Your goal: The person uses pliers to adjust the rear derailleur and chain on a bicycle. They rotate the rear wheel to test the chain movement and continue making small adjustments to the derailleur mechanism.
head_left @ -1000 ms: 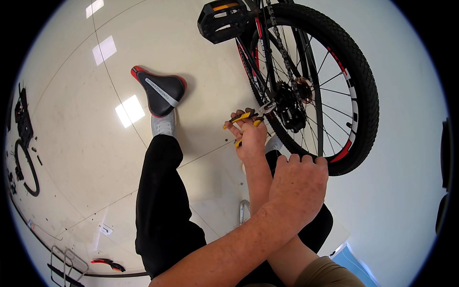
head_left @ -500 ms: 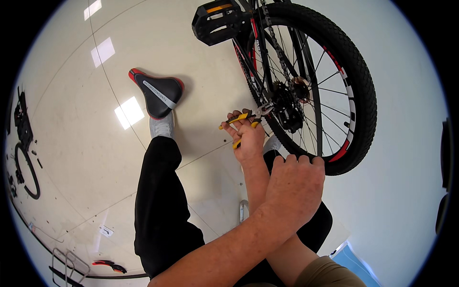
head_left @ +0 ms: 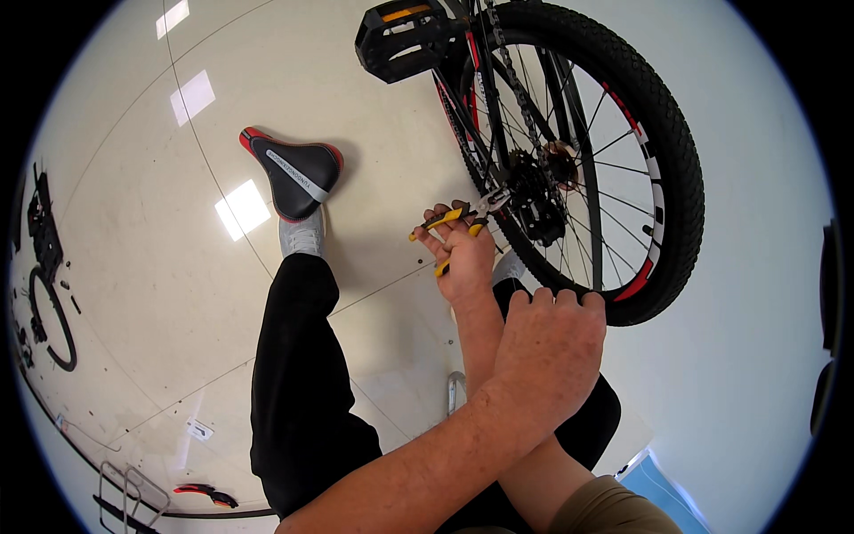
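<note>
My right hand [head_left: 464,254] is closed around pliers [head_left: 442,224] with yellow and black handles. Their metal jaws reach the rear derailleur [head_left: 544,222] of a bicycle; what lies between the jaws is too small to make out. My left arm crosses over the right one. The left hand [head_left: 551,343] is curled over the lower edge of the rear tire [head_left: 672,258], back of the hand up and fingertips hidden. The chain [head_left: 520,84] runs up from the sprockets beside the spokes. A black pedal [head_left: 405,40] shows at the top.
A black and red saddle [head_left: 292,173] rests by my left shoe [head_left: 302,236]. Loose bicycle parts [head_left: 44,240] lie on the tiled floor [head_left: 382,151] at far left. A metal rack [head_left: 133,489] and a red and black part [head_left: 206,494] are at lower left. A pale wall [head_left: 756,178] rises on the right.
Hardly anything differs: the wheel and both hands sit a few pixels further right, and the grips look the same.
</note>
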Motion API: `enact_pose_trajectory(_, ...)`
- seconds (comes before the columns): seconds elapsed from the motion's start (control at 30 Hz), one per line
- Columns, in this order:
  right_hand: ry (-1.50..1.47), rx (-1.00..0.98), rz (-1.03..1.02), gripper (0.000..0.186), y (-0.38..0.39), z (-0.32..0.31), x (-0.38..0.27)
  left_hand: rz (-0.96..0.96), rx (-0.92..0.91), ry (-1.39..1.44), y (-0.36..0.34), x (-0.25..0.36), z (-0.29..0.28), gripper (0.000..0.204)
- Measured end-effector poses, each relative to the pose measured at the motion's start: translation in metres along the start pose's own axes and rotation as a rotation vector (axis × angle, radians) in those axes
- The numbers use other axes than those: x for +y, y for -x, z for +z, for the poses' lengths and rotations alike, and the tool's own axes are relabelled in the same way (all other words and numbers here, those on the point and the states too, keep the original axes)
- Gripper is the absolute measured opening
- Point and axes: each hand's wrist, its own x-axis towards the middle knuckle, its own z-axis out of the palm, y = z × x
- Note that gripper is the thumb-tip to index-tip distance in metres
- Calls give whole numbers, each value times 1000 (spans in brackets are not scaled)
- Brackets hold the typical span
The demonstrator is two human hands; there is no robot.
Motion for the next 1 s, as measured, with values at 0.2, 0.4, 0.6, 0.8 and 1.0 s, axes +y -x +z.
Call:
enact_pose_trajectory(0.2,46,79,27,54,-5,-5,1,27,117,-32,2,-2,6,18)
enact_pose_trajectory(0.4,-65,51,47,50,-8,2,3,18,99,-26,2,-1,5,17)
enact_pose_trajectory(0.6,-493,-292,50,54,-10,-4,3,8,53,-12,2,-2,3,16)
enact_pose_trajectory(0.8,-833,-415,109,58,4,3,-7,1,-30,4,1,1,-2,10)
enact_pose_trajectory(1.0,-201,-156,114,63,-7,-14,8,3,25,-6,3,-2,0,15)
